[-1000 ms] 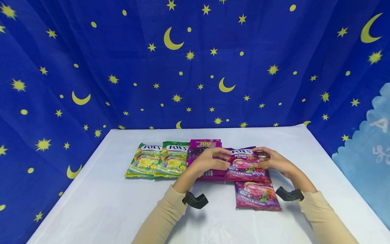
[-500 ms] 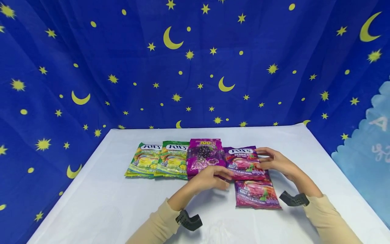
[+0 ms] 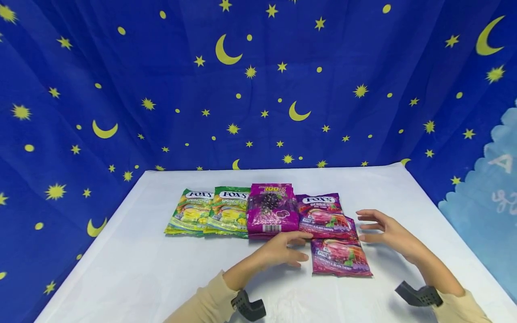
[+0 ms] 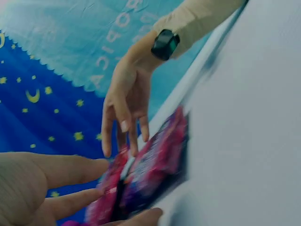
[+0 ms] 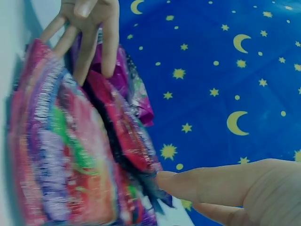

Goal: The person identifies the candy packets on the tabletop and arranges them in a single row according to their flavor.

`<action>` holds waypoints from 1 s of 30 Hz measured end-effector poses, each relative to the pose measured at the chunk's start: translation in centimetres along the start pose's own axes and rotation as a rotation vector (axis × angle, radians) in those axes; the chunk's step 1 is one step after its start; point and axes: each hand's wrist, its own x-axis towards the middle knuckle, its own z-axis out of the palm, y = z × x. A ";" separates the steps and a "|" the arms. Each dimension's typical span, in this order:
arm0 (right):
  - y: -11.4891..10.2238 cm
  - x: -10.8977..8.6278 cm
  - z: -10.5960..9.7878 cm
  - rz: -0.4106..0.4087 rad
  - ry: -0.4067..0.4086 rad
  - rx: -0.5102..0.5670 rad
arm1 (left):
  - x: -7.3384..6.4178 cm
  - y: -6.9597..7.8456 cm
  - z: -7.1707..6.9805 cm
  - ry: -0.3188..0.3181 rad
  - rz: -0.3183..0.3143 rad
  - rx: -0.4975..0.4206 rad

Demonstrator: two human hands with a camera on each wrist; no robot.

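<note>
A purple-red bag of berries candy [image 3: 341, 258] lies nearest the front, its top tucked under another berries candy bag [image 3: 321, 215]. The edge of one more such bag shows at the right. My left hand [image 3: 278, 251] hovers at the front bag's left side, fingers loosely spread and holding nothing. Off to the bags' right is my right hand [image 3: 387, 233], fingers parted and nothing in them. In the left wrist view, the right hand [image 4: 124, 101] reaches down behind the blurred bags [image 4: 155, 160]. The right wrist view shows the front bag [image 5: 70, 155] close up.
Left of the berries bags lies a magenta bag with a blackberry picture [image 3: 271, 211], on top of similar ones. Two green spring tea candy bags [image 3: 228, 211] overlap farther left. A white table [image 3: 133, 269] carries everything, with a blue star-patterned cloth [image 3: 258, 89] behind.
My left hand has come off the magenta and berries bags toward the front. The right hand has let go of the upper berries bag and drawn back to the right and nearer.
</note>
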 end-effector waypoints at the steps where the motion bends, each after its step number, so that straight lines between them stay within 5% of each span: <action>1: 0.2 -0.3 0.1 0.016 -0.008 0.019 | 0.0 -0.2 0.2 0.003 -0.003 -0.034; 9: 1.2 -1.3 1.1 0.108 -0.101 0.133 | 0.6 -1.6 1.5 0.003 -0.022 -0.326; 16: 1.4 -1.1 1.1 0.149 -0.143 0.196 | 1.2 -2.2 2.0 0.045 -0.024 -0.298; 24: 1.4 -1.0 1.3 0.176 -0.132 0.145 | 1.5 -2.4 2.7 0.126 0.005 -0.239; 30: 1.8 -1.3 1.6 0.158 -0.185 0.204 | 1.6 -2.5 2.7 0.128 -0.012 -0.269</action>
